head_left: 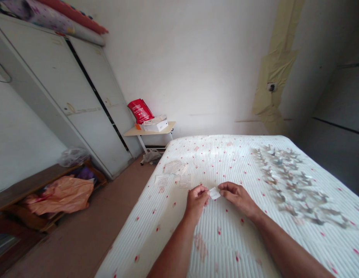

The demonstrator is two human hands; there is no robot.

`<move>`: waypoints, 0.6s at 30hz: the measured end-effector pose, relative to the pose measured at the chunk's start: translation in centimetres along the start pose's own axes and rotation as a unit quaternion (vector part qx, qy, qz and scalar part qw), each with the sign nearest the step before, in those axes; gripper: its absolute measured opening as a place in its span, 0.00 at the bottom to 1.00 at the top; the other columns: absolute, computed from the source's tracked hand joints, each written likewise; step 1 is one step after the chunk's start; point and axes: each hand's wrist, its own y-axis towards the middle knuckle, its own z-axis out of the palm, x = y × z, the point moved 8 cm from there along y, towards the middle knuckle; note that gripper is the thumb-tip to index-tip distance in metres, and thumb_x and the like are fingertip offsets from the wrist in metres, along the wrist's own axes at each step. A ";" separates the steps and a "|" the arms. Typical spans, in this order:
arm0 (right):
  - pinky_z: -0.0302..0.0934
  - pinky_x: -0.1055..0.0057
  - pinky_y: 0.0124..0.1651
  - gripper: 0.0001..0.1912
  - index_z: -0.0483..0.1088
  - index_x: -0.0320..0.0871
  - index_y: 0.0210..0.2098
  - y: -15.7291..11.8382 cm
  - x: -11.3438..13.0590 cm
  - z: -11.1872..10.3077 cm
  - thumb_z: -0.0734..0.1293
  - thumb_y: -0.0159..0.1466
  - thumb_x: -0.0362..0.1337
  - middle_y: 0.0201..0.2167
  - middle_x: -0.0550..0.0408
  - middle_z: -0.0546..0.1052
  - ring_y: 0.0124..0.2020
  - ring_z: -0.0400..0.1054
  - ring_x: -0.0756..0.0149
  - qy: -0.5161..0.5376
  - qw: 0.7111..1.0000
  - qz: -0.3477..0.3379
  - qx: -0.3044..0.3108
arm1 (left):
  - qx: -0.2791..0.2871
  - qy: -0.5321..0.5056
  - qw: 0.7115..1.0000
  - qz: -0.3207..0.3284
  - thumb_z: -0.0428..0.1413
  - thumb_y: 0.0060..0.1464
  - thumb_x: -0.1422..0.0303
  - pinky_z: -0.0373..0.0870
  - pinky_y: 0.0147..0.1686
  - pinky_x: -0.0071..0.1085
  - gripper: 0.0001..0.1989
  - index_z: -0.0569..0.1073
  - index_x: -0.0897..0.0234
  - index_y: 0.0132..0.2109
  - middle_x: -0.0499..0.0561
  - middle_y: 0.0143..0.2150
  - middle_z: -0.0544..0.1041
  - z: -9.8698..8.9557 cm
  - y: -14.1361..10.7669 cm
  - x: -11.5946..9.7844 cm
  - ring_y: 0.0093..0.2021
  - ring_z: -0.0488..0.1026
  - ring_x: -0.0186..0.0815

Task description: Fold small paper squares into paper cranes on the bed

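Left grip [197, 199] and right grip [236, 195] close from either side on a small white paper slip [214, 193], above the quilted bed [217, 247]. Thin and light, it will likely bend easily, so its edges suit pinching. Loose paper sheets [179, 179] lie to the left, a blurred grey spread of pieces [289, 181] to the right, with open bed between

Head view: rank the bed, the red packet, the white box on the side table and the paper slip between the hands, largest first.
1. The bed
2. The red packet and white box, too alike to rank
3. The paper slip
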 end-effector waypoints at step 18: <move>0.44 0.77 0.21 0.17 0.63 0.40 0.22 -0.3 -0.3 2.1 0.66 0.52 0.48 0.16 0.64 0.57 0.18 0.48 0.77 0.021 0.999 0.027 0.029 | 0.062 0.125 0.990 0.009 0.50 0.44 0.66 0.51 0.19 0.23 0.08 0.62 0.65 0.23 0.42 0.16 0.60 1.0 -0.1 0.9 0.18 0.56 0.25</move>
